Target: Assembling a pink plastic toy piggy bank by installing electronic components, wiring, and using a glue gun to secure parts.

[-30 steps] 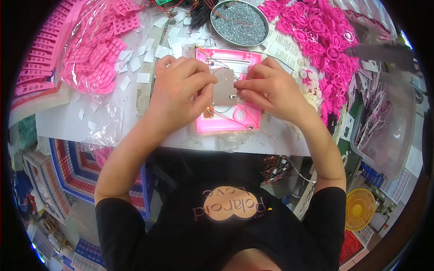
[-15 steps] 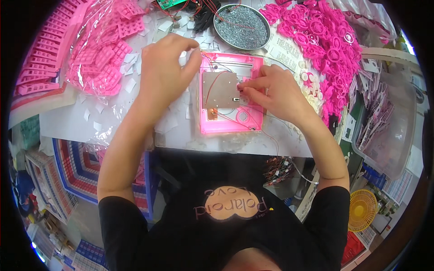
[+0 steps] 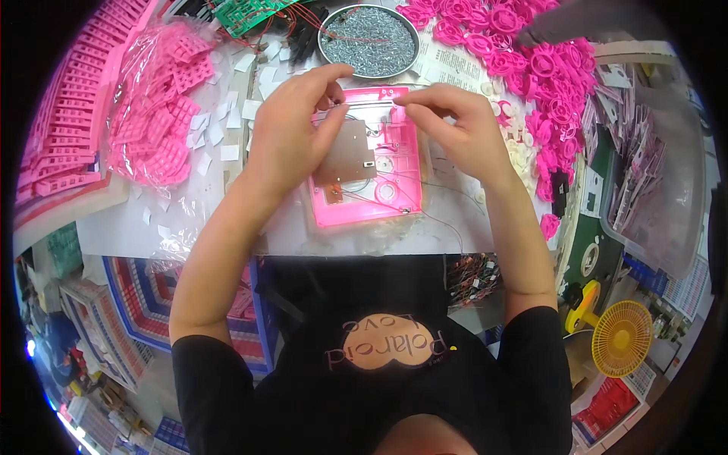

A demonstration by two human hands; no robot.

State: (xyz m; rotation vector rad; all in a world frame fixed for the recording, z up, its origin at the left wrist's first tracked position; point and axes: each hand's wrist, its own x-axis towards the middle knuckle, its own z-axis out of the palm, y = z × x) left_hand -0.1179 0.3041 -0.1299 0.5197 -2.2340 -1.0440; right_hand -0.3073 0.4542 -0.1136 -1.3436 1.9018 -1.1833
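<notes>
A pink plastic case (image 3: 367, 212) lies open side up on the table in front of me. Inside it sit a grey-brown square plate (image 3: 350, 152) and several thin wires (image 3: 387, 199). My left hand (image 3: 297, 125) is over the case's upper left corner, fingers curled in; whatever they hold is hidden. At the upper right corner, the thumb and forefinger of my right hand (image 3: 464, 130) come together in a pinch. Between those fingertips I cannot make out any thing. A thin pale strip (image 3: 370, 102) runs across the case's top between both hands.
Beyond the case stands a round metal tray (image 3: 368, 72) full of small screws. Pink ring-shaped parts (image 3: 557, 98) are heaped at the right, bagged pink keypads (image 3: 155, 114) at the left. Green circuit boards (image 3: 246, 14) lie at the back. A yellow fan (image 3: 622, 339) is at lower right.
My right hand has moved from the plate's right edge up to the case's upper right corner. My left hand has closed in on the upper left corner. The whole view has shifted slightly.
</notes>
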